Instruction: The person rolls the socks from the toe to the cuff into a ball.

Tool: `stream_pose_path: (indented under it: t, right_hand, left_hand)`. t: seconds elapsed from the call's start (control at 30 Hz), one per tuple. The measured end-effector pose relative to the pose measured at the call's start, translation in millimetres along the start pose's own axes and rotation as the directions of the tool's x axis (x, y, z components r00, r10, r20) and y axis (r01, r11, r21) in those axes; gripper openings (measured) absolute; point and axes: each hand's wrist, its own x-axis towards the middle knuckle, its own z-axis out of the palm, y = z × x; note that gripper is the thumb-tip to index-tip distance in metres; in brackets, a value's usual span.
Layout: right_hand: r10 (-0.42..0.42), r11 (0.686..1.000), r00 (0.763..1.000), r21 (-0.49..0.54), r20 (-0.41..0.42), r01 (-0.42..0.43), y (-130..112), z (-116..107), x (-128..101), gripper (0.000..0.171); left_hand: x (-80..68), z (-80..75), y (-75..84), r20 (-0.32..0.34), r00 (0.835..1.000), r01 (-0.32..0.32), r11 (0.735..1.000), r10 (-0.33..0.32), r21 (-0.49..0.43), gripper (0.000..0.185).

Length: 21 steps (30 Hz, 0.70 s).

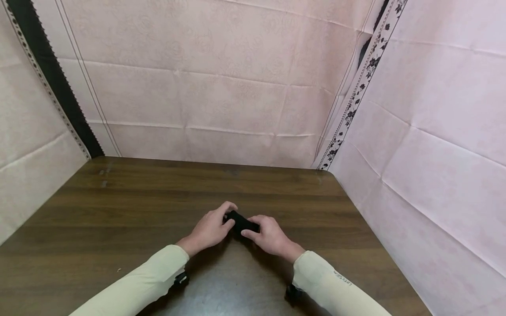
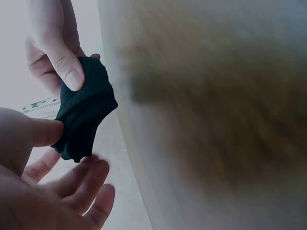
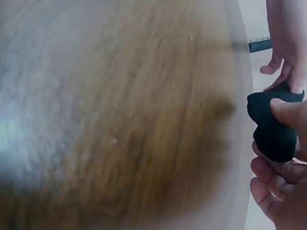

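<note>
A small bundle of soft black cloth (image 1: 242, 222), folded or rolled up like a sock, is held between both hands just above the middle of the table. My left hand (image 1: 211, 227) pinches its left end, thumb on the near side and fingers behind. At the other end, my right hand (image 1: 272, 235) grips it with the thumb on top. The left wrist view shows the black cloth (image 2: 88, 103) with a wavy lower edge by the left fingers. Seen from the right wrist, the right thumb presses the cloth (image 3: 276, 132) and the fingers curl beneath it.
The brown wooden table (image 1: 158, 193) extends around both hands. Pale patterned cloth sheets (image 1: 237, 101) hang at its back and sides, with a dark strip (image 1: 59, 83) at the back left corner. A tiny light speck (image 1: 119, 269) lies on the table at left.
</note>
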Motion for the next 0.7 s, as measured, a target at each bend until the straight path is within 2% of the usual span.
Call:
stream_pose_path:
  t: [0.23, 0.43, 0.53, 0.7]
  right_hand:
    - [-0.015, 0.999, 0.997, -0.036, -0.075, 0.012, -3.6, -2.1, -1.1, 0.025]
    - [-0.034, 0.996, 0.992, -0.088, -0.12, 0.024, -3.4, -1.1, -1.9, 0.022]
    - [-0.035, 0.993, 0.989, -0.119, -0.143, 0.018, -4.0, -0.7, -2.3, 0.02]
    - [-0.019, 0.99, 0.985, -0.144, -0.174, -0.006, -4.5, -1.5, -1.7, 0.018]
  left_hand:
    - [-0.2, -0.9, 3.7, -0.14, 0.988, -0.059, 0.998, 0.059, 0.002, 0.02]
    - [-1.1, 1.8, 6.8, -0.215, 0.974, -0.067, 0.998, 0.067, 0.008, 0.011]
    - [-1.1, 2.9, 8.0, -0.243, 0.967, -0.078, 0.997, 0.071, -0.019, 0.01]
    - [-1.2, 2.8, 10.6, -0.276, 0.96, -0.095, 0.987, 0.056, -0.132, 0.008]
